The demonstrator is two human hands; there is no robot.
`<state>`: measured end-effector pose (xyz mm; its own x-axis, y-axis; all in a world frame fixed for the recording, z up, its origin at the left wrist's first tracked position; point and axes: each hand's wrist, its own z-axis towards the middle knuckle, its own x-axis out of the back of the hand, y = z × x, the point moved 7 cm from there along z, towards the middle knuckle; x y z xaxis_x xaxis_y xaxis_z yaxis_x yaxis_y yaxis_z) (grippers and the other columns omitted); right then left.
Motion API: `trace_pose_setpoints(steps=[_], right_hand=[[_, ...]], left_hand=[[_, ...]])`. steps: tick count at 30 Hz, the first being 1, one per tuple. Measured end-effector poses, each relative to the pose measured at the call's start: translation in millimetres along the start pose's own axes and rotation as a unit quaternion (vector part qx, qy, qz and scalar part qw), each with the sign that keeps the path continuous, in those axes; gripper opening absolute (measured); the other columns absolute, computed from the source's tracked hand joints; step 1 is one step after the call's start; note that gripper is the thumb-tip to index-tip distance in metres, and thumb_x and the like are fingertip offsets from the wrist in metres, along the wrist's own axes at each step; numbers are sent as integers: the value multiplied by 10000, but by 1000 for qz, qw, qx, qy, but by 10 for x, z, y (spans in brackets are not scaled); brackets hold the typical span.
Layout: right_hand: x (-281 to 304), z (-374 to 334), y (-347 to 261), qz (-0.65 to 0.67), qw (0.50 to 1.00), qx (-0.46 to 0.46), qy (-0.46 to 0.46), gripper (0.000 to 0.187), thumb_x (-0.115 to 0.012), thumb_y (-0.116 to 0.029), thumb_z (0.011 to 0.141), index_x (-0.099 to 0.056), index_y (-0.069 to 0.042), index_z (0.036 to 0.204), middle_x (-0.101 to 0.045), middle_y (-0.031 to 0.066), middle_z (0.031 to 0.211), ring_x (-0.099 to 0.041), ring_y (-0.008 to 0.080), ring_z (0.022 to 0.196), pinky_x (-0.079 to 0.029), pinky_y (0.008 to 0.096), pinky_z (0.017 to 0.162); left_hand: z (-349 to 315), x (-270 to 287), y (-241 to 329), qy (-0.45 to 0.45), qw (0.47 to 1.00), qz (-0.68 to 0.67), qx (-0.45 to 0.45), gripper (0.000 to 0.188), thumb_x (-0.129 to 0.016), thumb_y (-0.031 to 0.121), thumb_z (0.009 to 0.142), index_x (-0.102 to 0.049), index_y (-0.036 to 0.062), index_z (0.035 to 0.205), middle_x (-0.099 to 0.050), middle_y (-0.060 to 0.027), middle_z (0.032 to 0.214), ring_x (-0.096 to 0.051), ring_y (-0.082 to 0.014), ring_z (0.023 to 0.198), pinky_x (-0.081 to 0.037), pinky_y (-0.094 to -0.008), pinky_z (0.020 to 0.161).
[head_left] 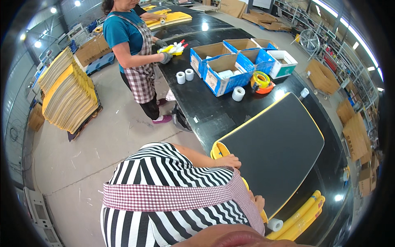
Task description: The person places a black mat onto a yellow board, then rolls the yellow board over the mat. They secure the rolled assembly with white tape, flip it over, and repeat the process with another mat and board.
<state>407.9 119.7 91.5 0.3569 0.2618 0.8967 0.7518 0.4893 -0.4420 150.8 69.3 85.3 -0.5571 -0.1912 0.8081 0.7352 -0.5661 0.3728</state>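
Note:
A large black board with yellow edging (pixel 273 144) lies slanted on the dark table close in front of me. My left hand (pixel 230 161) is at its near left edge, fingers curled over the rim. Beside that hand, yellow layers (pixel 220 150) stand up at the board's corner. My right hand (pixel 258 202) holds the same near edge lower down, partly hidden behind my apron. A white roll (pixel 275 224) lies close to my right hand, beside several yellow tubes (pixel 300 218).
Several blue and brown cartons (pixel 228 76) stand on the table (pixel 214 117) beyond the board. White rolls (pixel 238 93) and yellow and orange tape rolls (pixel 261 82) are nearby. At the left, a co-worker in gloves (pixel 166 57) handles white and yellow pieces. A yellow sheet stack (pixel 68 92) stands on the floor.

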Motion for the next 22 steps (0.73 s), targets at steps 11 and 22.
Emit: trace_pose_setpoints(steps=[11, 22], right_hand=[[4, 48, -56, -20, 999, 11, -39, 375, -806, -246, 874, -761, -168, 1238, -550, 95, 869, -552, 245, 863, -450, 398, 740], [-190, 20, 19, -144, 976, 165, -21, 393, -781, -218, 889, -725, -169, 1275, -540, 98, 905, -545, 248, 878, -444, 397, 760]], left_hand=[[23, 3, -13, -11, 1000, -11, 0, 252, -759, 262, 882, -733, 158, 1110, -601, -38, 981, -574, -220, 928, -416, -409, 836], [25, -63, -38, -33, 999, -9, 11, 272, -760, 270, 885, -726, 156, 1130, -606, -48, 985, -574, -227, 936, -410, -413, 848]])
